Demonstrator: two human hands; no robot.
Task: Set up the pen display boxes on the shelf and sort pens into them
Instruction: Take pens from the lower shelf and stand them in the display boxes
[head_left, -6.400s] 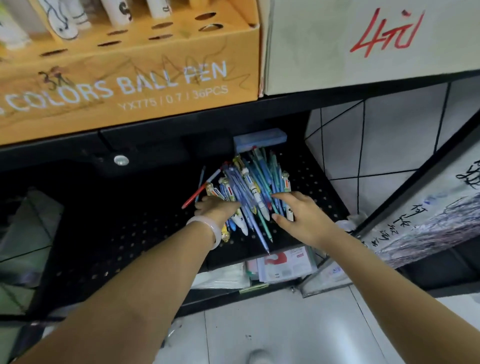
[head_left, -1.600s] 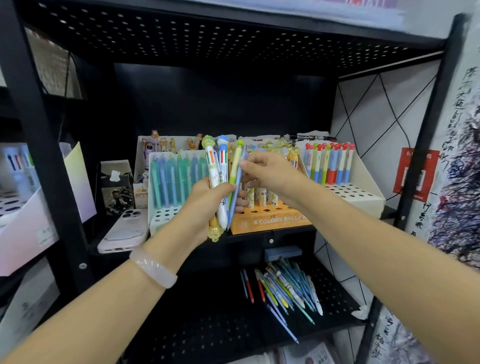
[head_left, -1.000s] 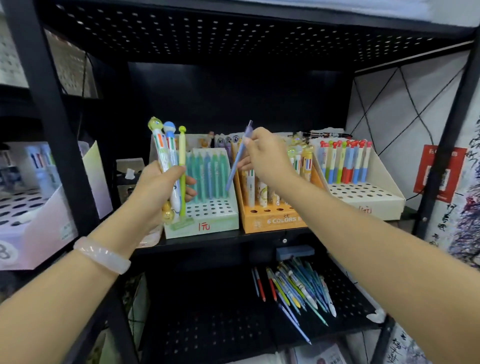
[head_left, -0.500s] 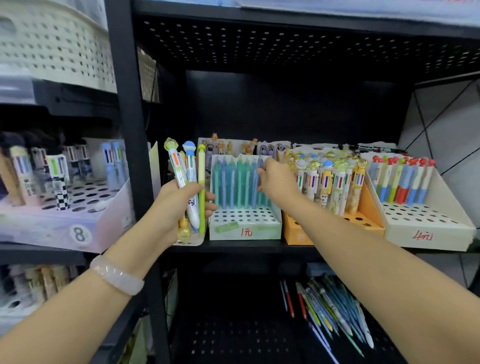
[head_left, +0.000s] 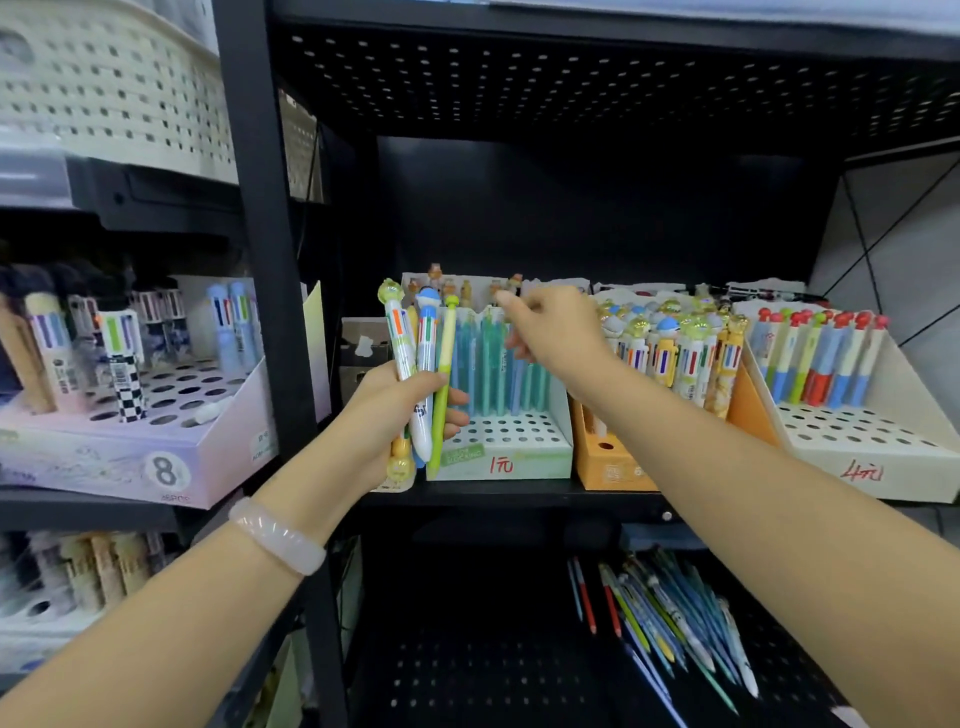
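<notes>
Far left, a lilac box with pens standing in its holes, on the neighbouring shelf. Left hand grips a bunch of pens upright, fingers curled round them, just before the green box. Teal pens stand in that box's back rows. Right hand hovers over them, fingers loosely bent, holding nothing. Then the orange box and white box, both stocked. Loose pens lie on the lower shelf.
</notes>
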